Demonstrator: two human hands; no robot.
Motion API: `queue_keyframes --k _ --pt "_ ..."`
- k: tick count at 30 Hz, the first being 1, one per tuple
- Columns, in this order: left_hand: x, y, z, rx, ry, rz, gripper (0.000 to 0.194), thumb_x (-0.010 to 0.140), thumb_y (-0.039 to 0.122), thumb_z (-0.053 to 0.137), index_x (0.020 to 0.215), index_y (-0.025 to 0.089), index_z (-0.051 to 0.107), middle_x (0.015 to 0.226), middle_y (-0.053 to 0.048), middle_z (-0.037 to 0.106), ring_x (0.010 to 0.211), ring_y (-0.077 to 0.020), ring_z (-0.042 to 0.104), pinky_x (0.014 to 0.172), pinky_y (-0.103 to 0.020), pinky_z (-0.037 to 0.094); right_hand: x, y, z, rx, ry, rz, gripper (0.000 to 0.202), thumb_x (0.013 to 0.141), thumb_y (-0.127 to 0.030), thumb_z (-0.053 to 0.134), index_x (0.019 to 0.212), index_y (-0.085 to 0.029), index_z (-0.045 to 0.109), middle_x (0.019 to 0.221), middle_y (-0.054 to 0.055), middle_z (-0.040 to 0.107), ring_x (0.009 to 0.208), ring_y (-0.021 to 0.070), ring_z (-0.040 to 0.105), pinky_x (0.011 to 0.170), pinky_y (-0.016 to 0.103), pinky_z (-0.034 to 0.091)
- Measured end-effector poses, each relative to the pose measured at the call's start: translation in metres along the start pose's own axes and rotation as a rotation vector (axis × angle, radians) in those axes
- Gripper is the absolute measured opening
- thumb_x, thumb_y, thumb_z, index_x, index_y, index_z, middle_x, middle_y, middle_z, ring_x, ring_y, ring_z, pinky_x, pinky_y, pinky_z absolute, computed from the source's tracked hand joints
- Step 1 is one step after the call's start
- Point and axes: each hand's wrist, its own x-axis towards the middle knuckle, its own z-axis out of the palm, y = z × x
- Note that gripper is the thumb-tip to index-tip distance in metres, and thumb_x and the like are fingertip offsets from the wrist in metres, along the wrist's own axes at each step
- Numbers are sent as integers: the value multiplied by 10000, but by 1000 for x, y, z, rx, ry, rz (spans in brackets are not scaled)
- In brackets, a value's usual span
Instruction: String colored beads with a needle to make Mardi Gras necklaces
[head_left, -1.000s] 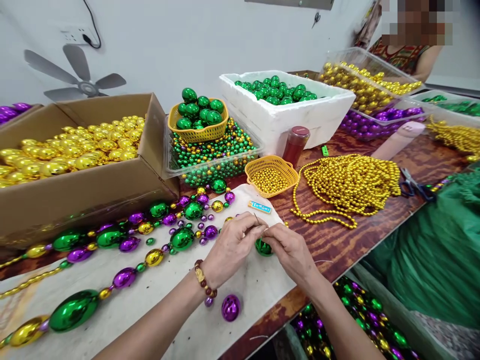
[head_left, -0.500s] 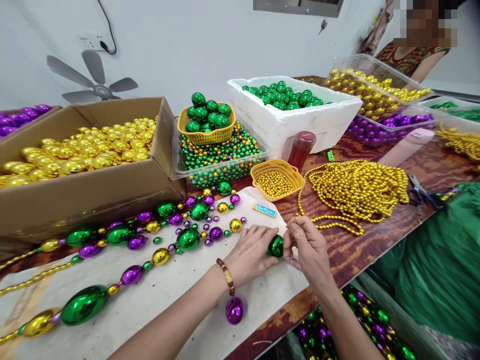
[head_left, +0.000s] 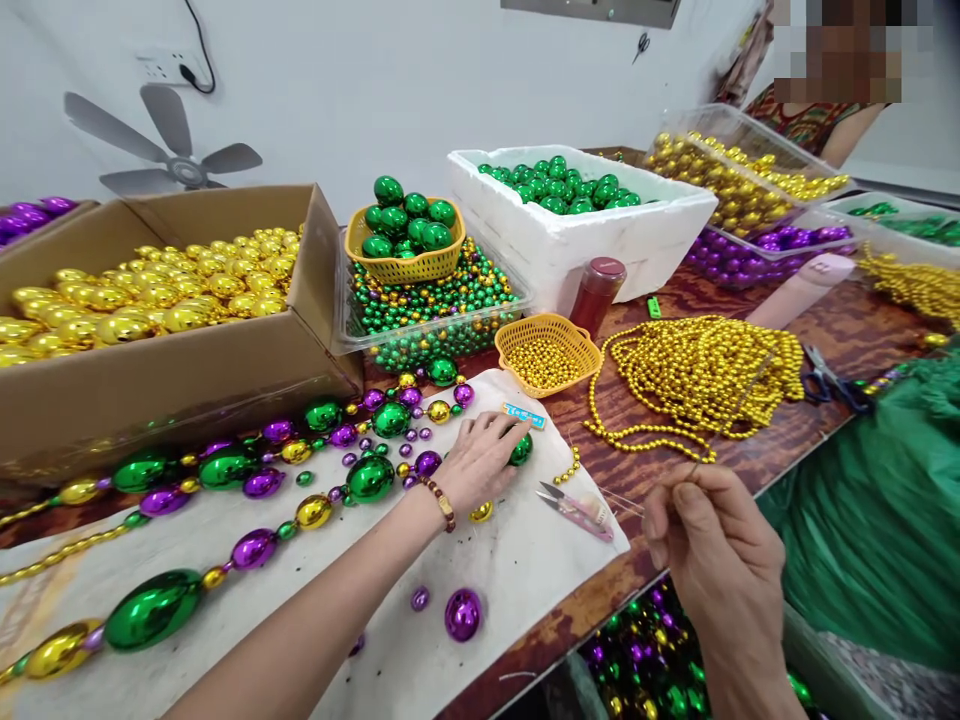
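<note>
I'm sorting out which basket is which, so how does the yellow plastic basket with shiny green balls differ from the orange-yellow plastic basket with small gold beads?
The green-ball basket sits up on a clear plastic tub; the gold-bead basket sits lower, in front of it. The first is heaped above its rim; the second's beads lie below its rim. Both baskets have walls with openings.

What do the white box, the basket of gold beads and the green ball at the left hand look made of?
White box: matt foam, probably polystyrene; thick, rough-edged walls.
Basket: likely moulded plastic, slight sheen; thin, slotted sides.
Green ball by the left hand: mirror-glossy coating with sharp highlights; perhaps plastic, core unclear.
</note>
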Motion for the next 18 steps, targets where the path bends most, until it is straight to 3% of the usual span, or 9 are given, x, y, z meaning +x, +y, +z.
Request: queue_keyframes --k 3,6,9,12,18 --pt "-12 8 -1 69 73 -99 611 793 222 641 1352 192 396 1335 -138 481 1193 -308 422 937 -441 344 -5 12 -6 -60 -45 17 79 959 -274 537 980 -239 605 645 -22 580 434 87 491 386 197 388" --pt "-23 21 -1 206 94 -214 293 828 255 614 1101 172 548 1103 -124 578 1027 -298 496 852 -433 366 -9 19 -7 -110 -128 -9 119 961 -256 528 1050 -232 602 740 4 617 560 124 597 470 228 479" --pt "-26 32 4 295 20 -212 64 858 223 567 903 190 598 931 -98 614 935 -286 518 818 -436 361 -12 19 -3 -124 -178 -28 120 955 -222 533 1053 -227 602 785 13 630 623 135 628 525 241 523" --pt "-22 36 14 321 10 -229 127 875 139 500 848 180 618 875 -108 626 922 -287 525 818 -449 359 -14 18 0 -117 -211 -17 120 958 -219 524 1040 -221 612 790 22 641 635 146 639 527 252 539" --pt "-22 38 23 284 36 -269 231 862 49 443 928 165 632 954 -128 640 960 -285 544 846 -455 373 -19 32 3 -136 -300 35 155 945 -237 547 1050 -210 659 854 48 682 706 181 689 583 284 583"
